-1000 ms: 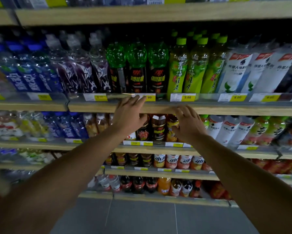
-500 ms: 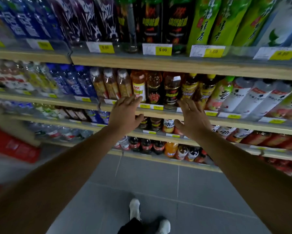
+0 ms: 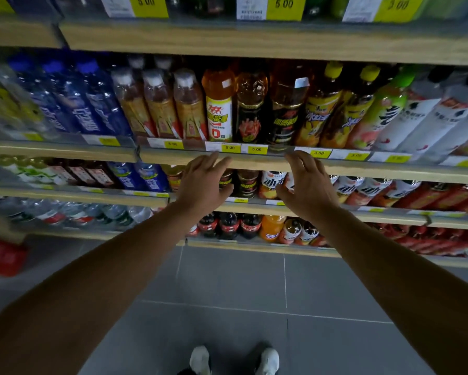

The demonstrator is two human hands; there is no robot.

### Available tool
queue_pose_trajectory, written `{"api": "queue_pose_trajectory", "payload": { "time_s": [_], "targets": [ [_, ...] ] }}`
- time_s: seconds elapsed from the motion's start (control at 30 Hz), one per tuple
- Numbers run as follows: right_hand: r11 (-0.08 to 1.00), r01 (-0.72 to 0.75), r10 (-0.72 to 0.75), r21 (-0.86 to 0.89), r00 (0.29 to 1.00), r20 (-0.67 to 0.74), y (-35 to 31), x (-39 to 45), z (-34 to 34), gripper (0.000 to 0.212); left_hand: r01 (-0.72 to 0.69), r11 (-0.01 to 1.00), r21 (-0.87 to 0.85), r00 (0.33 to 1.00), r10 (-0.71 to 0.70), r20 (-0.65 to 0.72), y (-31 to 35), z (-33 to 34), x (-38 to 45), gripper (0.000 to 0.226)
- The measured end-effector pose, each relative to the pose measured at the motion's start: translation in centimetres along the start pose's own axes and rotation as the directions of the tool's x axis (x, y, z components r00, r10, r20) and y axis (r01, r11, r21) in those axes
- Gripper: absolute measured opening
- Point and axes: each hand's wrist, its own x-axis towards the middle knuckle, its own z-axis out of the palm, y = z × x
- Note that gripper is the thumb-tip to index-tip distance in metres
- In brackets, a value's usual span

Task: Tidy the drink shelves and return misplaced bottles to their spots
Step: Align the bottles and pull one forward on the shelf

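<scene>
Since the earlier frame the view has tilted further down: the top row of bottles has left the picture, both shoes (image 3: 200, 359) show on the grey floor tiles (image 3: 227, 288), and both hands have dropped with it.

Left hand (image 3: 204, 182): raised before the wooden shelf edge (image 3: 254, 165), fingers extended and loosely spread, holding nothing. Whether the fingertips touch the edge cannot be told.

Right hand (image 3: 306, 185): same height, fingers slightly curved, thumb out, holding nothing.

The shelf above the hands carries the bottles in a row: blue-labelled bottles (image 3: 92, 109) at left, then amber tea bottles (image 3: 159, 106), an orange bottle with a yellow-and-white label (image 3: 218, 104), two dark-labelled bottles (image 3: 250, 109), yellow-capped bottles (image 3: 322, 109), and white bottles (image 3: 422, 115) at right. Yellow price tags (image 3: 256, 149) line the edge.

The lowest shelf holds dark cola bottles (image 3: 228, 224).
</scene>
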Motion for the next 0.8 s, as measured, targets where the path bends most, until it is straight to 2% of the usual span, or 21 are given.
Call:
{"api": "queue_pose_trajectory", "payload": {
  "time_s": [0.27,0.47,0.7,0.8],
  "targets": [
    [0.998,0.063,-0.066,-0.027,0.985,-0.157,2.6,2.7,6.0,0.073,-0.096,0.992,0.083,0.979,0.109,-0.171,-0.7,6.8,3.5,0.062],
    [0.987,0.138,-0.157,-0.084,0.940,-0.303,4.6,4.2,9.6,0.071,-0.113,0.986,0.123,0.941,0.146,-0.305,-1.8,11.2,5.1,0.064],
    [0.980,0.152,-0.192,-0.129,0.890,-0.413,5.8,5.4,12.8,0.071,-0.116,0.980,0.160,0.858,0.180,-0.481,-2.7,14.3,6.1,0.053],
    [0.974,0.175,-0.222,-0.141,0.852,-0.474,5.6,6.2,14.2,0.073,-0.137,0.979,0.153,0.779,0.201,-0.593,-3.0,15.0,6.6,0.045]
  ]
}}
